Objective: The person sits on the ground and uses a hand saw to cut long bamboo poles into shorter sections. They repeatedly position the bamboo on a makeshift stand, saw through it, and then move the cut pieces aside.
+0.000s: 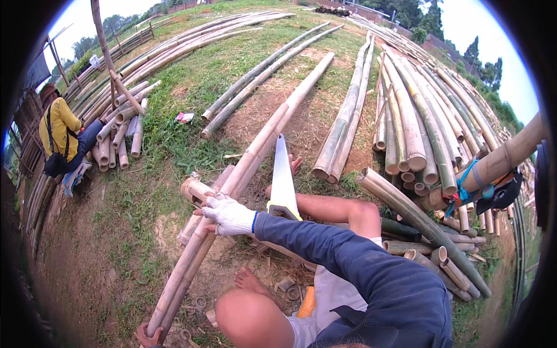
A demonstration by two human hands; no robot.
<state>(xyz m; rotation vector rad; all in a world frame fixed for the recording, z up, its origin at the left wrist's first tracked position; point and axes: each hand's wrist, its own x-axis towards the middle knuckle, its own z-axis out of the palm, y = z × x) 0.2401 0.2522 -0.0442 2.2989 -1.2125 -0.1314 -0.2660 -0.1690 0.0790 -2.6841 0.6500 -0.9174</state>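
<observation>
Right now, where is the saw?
In the head view, the saw is near the middle, blade tip up, just right of the bamboo that the gloved right hand holds, its handle beside the blue sleeve.

Your sleeved right arm [348, 255] stretches from the lower right to just left of the frame's centre, its gloved right hand [231, 214] curled, while your bare left hand [147, 335] grips at lower left.
</observation>
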